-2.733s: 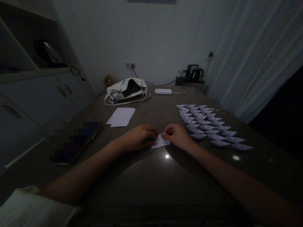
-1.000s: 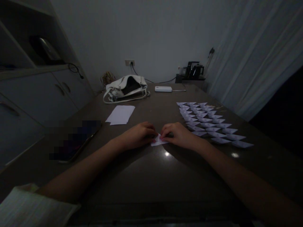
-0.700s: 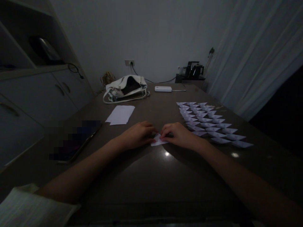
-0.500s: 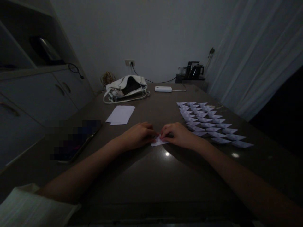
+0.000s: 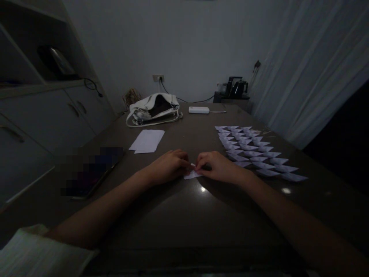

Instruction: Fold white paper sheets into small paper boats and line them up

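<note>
A small piece of folded white paper point(image 5: 191, 176) lies on the dark table between my hands, its upper part partly hidden by fingers. My left hand point(image 5: 170, 166) is closed, its fingertips pinching the paper's left side. From the other side my right hand point(image 5: 216, 166) pinches the paper near its top with thumb and forefinger. To the right stand several folded paper boats point(image 5: 250, 147) in neat rows. A stack of white paper sheets point(image 5: 147, 141) rests beyond my left hand.
A white handbag point(image 5: 154, 109) sits open at the far left of the table point(image 5: 184, 231). Near it is a white power strip or similar box point(image 5: 198, 110) with a cable. A phone-like device point(image 5: 95, 173), partly blurred out, lies left of my left arm. Behind stands a black kettle point(image 5: 239, 88).
Both hands stay on the folded paper, with only slight finger movement. The view has tipped up a little. Nothing else has moved.
</note>
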